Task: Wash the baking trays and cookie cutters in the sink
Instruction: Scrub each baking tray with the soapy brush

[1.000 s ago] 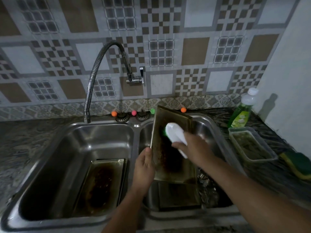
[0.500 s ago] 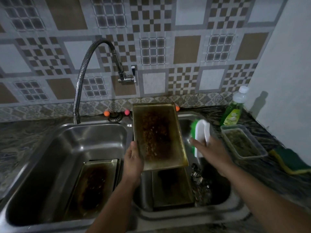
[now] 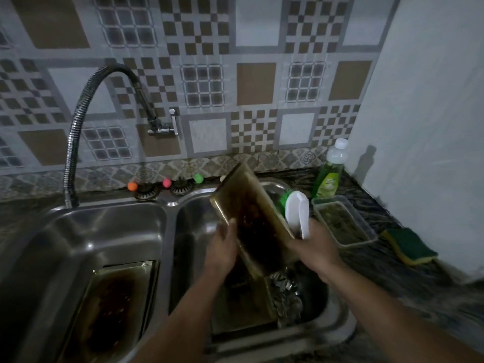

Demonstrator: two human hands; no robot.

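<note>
Over the right sink basin point(image 3: 195, 224) I hold a dirty, burnt-brown baking tray point(image 3: 251, 218) tilted up on edge. My left hand point(image 3: 222, 247) grips its left rim. My right hand point(image 3: 314, 247) grips a white-handled scrub brush point(image 3: 297, 213) with green bristles, just right of the tray. A second dirty tray point(image 3: 115, 307) lies flat in the left basin point(image 3: 91, 231). A third tray point(image 3: 243, 310) lies on the floor of the right basin, with metal cookie cutters point(image 3: 285, 292) beside it, partly hidden by my right arm.
A flexible tap point(image 3: 78, 132) arches over the left basin. On the counter at right stand a green dish-soap bottle point(image 3: 330, 174), a clear plastic container point(image 3: 343, 224) and a yellow-green sponge point(image 3: 408, 247). Coloured sink plugs point(image 3: 167, 183) sit behind the basins.
The tray has turned from facing me to tilted on edge, leaning left. The brush has come off the tray's face and moved to its right side.
</note>
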